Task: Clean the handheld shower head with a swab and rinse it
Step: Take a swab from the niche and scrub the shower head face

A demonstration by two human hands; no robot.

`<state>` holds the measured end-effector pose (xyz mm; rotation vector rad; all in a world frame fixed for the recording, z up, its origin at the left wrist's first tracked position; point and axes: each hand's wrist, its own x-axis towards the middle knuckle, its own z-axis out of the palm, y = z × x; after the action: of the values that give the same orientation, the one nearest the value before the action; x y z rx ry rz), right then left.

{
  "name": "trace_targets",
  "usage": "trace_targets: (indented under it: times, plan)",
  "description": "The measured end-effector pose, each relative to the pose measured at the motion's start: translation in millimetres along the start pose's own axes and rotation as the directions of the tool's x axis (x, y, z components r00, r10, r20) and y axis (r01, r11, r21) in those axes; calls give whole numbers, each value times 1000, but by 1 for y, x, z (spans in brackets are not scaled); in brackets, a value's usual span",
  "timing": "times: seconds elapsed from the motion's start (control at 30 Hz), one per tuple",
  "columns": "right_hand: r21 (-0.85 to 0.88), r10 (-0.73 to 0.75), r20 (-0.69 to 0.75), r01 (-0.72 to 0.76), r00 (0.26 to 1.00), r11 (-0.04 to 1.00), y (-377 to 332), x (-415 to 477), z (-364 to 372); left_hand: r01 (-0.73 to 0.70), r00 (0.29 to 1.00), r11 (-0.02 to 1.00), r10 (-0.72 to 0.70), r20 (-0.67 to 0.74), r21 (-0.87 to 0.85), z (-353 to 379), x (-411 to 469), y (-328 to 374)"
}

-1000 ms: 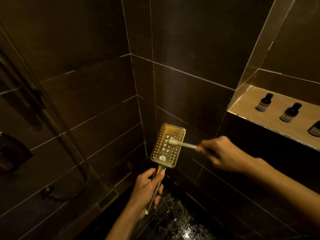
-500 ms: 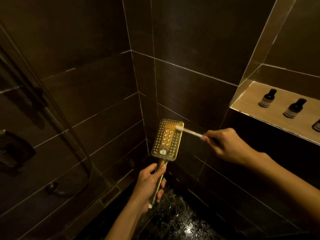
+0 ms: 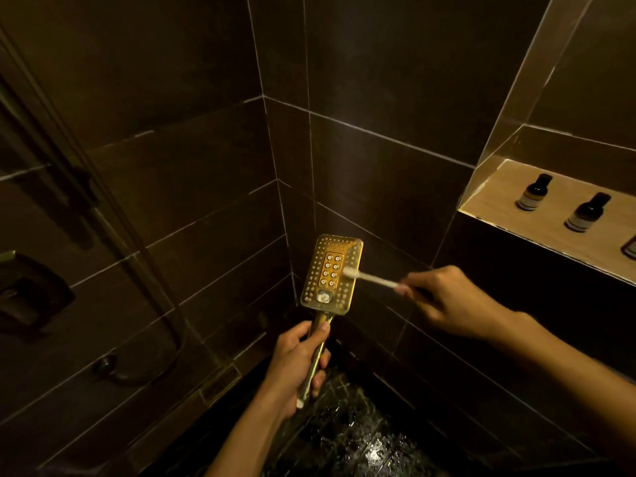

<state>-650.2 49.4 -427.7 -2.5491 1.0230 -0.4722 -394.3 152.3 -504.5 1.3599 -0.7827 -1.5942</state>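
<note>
left hand [image 3: 296,363]: wrapped round shower head [image 3: 332,275] handle | right hand [image 3: 451,301] (at 3 o'clock): pinching swab [image 3: 370,277], tip touching nozzle face

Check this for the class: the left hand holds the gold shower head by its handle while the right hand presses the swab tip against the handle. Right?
Not quite. In the head view the swab tip touches the nozzle face of the shower head, not the handle. The left hand grips the handle; the right hand holds the swab.

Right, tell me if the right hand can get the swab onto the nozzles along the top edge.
Probably yes: the right hand already has the swab on the shower head, and nothing covers the top edge.
</note>
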Motion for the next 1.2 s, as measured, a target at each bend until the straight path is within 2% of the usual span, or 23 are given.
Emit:
trace_targets:
  times: [0.07, 0.2, 0.3, 0.33, 0.43, 0.47, 0.57, 0.6, 0.67, 0.7, 0.8, 0.83, 0.93, 0.97, 1.07, 1.17, 1.2]
  plan:
    - [-16, -84, 121, 87, 989, 996, -7, -2, 3, -6, 1000, 1000, 6, 1, 8, 0, 0, 0]
    - [-18, 58, -7, -58, 998, 998, 5, 1, -12, -12, 1000, 999, 13, -3, 33, 1, 1, 2]
    - [-40, -31, 179, 38, 983, 998, -4, 2, -9, -20, 1000, 999, 21, -4, 43, 3, 2, 4]
    - [-48, -33, 175, 42, 984, 998, -4, 3, -8, -27, 1000, 999, 27, -2, 47, 3, 2, 4]
    - [-49, 68, -47, -71, 997, 996, 9, 8, -20, -37, 999, 998, 37, 1, 59, 4, 3, 4]
    - [-48, 77, -34, -79, 996, 996, 10, 10, -22, -39, 999, 997, 39, 4, 60, 5, 3, 4]
    - [-55, -4, 169, 13, 986, 998, -2, 10, -16, -64, 998, 995, 64, 11, 71, 5, 3, 4]
    - [-58, 15, 143, -6, 990, 998, -1, 10, -17, -77, 997, 994, 76, 11, 78, 5, 3, 4]
    - [-40, 86, -26, -87, 996, 995, 6, 11, -24, -93, 996, 992, 92, 7, 86, 5, 3, 4]
    - [-23, 87, -52, -88, 995, 996, 8, 11, -24, -95, 995, 992, 95, 3, 89, 6, 2, 4]
    - [-25, -43, 117, 46, 992, 999, -3, 10, -12, -109, 994, 989, 110, -11, 97, 5, 0, 5]
    - [-37, -48, 120, 52, 992, 998, -4, 9, -10, -115, 993, 988, 118, -15, 103, 4, 0, 5]
    - [-38, 71, -66, -74, 995, 997, 8, 13, -17, -119, 992, 986, 124, -31, 120, 2, -1, 5]
    - [-34, 64, -55, -66, 996, 997, 6, 14, -17, -119, 992, 986, 123, -34, 120, 2, -1, 5]
    - [-49, -58, 99, 63, 993, 997, -5, 13, -9, -139, 989, 983, 144, -34, 123, -1, -3, 5]
    - [-35, 36, -84, -39, 996, 999, 5, 16, -17, -147, 986, 978, 156, -53, 146, -2, -4, 7]
    - [-36, 44, -96, -47, 994, 998, 5, 17, -17, -147, 986, 977, 157, -60, 154, -2, -4, 7]
